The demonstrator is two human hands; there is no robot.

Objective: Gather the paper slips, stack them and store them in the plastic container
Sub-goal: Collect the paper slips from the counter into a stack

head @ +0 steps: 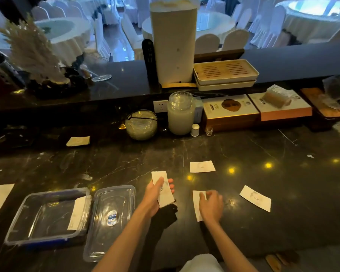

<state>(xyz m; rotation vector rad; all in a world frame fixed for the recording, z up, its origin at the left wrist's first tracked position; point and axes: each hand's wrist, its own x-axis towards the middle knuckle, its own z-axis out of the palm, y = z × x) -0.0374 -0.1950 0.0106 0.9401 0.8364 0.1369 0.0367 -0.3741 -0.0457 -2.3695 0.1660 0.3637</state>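
Dark marble counter (243,154) spreads wide, and the clear plastic container (24,218) sits open at the near left, its lid (110,222) lying just beside it. One paper slip (78,213) already leans inside the container against its right wall. More slips lie loose: one (202,166) ahead of the hands, one (255,198) out to the right, one (78,141) far back left. These look thin, light and floppy, flat on slick stone, so lifting by an edge or corner should work best. Left hand (155,193) is closed on a slip (163,190), thumb across its face. Right hand (211,205) presses curled fingers onto another slip (197,205) on the counter; whether it's pinched yet, can't tell.
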